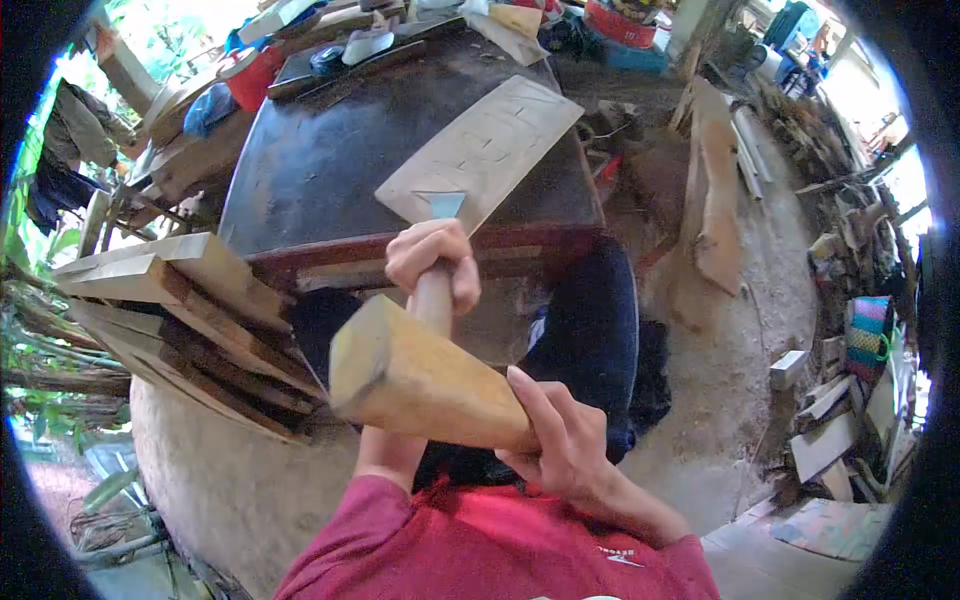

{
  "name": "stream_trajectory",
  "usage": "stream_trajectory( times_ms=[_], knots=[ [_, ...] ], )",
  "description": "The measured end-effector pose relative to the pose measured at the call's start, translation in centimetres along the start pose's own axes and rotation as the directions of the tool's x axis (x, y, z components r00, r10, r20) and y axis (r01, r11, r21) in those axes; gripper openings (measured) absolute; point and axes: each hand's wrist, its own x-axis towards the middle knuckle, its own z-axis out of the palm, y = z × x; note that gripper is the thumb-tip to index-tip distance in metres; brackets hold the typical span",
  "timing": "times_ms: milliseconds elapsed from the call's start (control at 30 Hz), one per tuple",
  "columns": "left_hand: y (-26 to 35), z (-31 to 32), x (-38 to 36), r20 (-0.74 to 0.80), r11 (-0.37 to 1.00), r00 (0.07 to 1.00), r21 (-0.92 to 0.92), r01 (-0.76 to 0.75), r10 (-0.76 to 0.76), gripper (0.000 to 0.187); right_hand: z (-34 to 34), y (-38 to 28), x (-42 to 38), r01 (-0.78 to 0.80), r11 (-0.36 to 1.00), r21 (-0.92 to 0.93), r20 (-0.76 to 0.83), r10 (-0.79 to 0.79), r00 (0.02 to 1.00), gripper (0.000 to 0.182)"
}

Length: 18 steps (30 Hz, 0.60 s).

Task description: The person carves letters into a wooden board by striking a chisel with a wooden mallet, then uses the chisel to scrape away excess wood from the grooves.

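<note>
My left hand is wrapped round the wooden handle of a chisel. The wide metal blade points away from me and meets the near end of a pale wooden board. Carved lines, like letters or shapes, show on the board's face. In my right hand is a wooden mallet, gripped near its narrow end. Its thick, blocky head hangs over my left forearm, close behind the chisel handle, part of which it hides. The board lies at a slant on a dark table.
Stacked timber beams stand close on my left. A red container and assorted items line the table's far edge. To the right, a long plank leans over the dirt floor, with a woven basket and wood scraps farther out.
</note>
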Motion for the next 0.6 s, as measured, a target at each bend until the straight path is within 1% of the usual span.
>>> stream_trajectory(
  times_ms=[33,100,133,167,200,267,300,333,400,433,467,533,567,600],
  knots=[
    [0.1,0.3,-0.5,-0.008,0.998,0.998,0.028,0.064,-0.064,0.032,-0.1,-0.5,0.2,0.086,0.996,-0.020,-0.023,-0.086,0.996,0.053],
    [0.3,0.5,-0.6,-0.037,0.996,0.996,0.027,0.080,-0.079,0.030,-0.5,-1.4,0.3,0.233,0.969,-0.082,-0.066,-0.239,0.969,0.057],
    [0.2,0.8,-0.6,-0.057,0.996,0.995,0.022,0.084,-0.082,0.030,-0.3,-1.5,0.7,0.352,0.925,-0.145,-0.154,-0.372,0.915,0.060],
    [0.3,0.9,-0.7,-0.076,0.991,0.989,0.018,0.132,-0.130,0.035,-0.8,-1.6,1.1,0.412,0.903,-0.119,-0.154,-0.427,0.891,0.050],
    [0.4,1.0,-0.7,-0.072,0.991,0.989,0.016,0.131,-0.129,0.033,-1.2,-1.8,1.4,0.471,0.877,-0.092,-0.155,-0.480,0.863,0.040],
    [0.4,1.1,-0.5,-0.072,0.992,0.990,0.017,0.124,-0.123,0.028,-0.8,0.2,0.7,0.384,0.914,-0.131,0.067,-0.379,0.923,0.052],
    [-0.3,1.3,-1.0,-0.130,0.997,0.989,-0.040,0.067,-0.071,0.028,0.2,0.2,0.9,0.163,0.984,-0.070,0.025,-0.161,0.987,0.062],
    [-0.4,1.2,-1.0,-0.116,0.997,0.991,-0.020,0.071,-0.073,0.028,0.0,0.2,0.6,0.129,0.992,-0.012,0.086,-0.128,0.988,0.067],
    [-0.7,1.1,-0.6,-0.082,0.997,0.994,0.011,0.077,-0.076,0.027,-0.2,-1.0,0.4,0.154,0.988,-0.021,0.046,-0.153,0.987,0.062],
    [-0.6,1.0,-0.7,-0.078,0.995,0.992,-0.010,0.100,-0.101,0.027,-0.6,-1.5,0.4,0.218,0.975,-0.041,0.040,-0.216,0.976,0.059],
    [-0.5,1.0,-0.8,-0.073,0.993,0.991,-0.012,0.114,-0.114,0.026,-1.2,-1.9,0.4,0.307,0.944,-0.120,0.048,-0.304,0.952,0.050],
    [-0.4,0.9,-1.0,-0.067,0.991,0.989,-0.010,0.135,-0.135,0.025,-0.7,-1.8,0.6,0.429,0.896,-0.115,-0.158,-0.443,0.883,0.044],
    [-0.5,0.9,-0.9,-0.062,0.991,0.989,-0.013,0.131,-0.132,0.025,-0.3,-0.9,0.4,0.436,0.894,-0.105,-0.181,-0.449,0.875,0.044],
    [-0.7,0.8,-0.8,-0.058,0.992,0.990,-0.015,0.129,-0.129,0.025,0.1,0.7,0.0,0.403,0.905,-0.135,-0.060,-0.413,0.909,0.057]
  ],
)
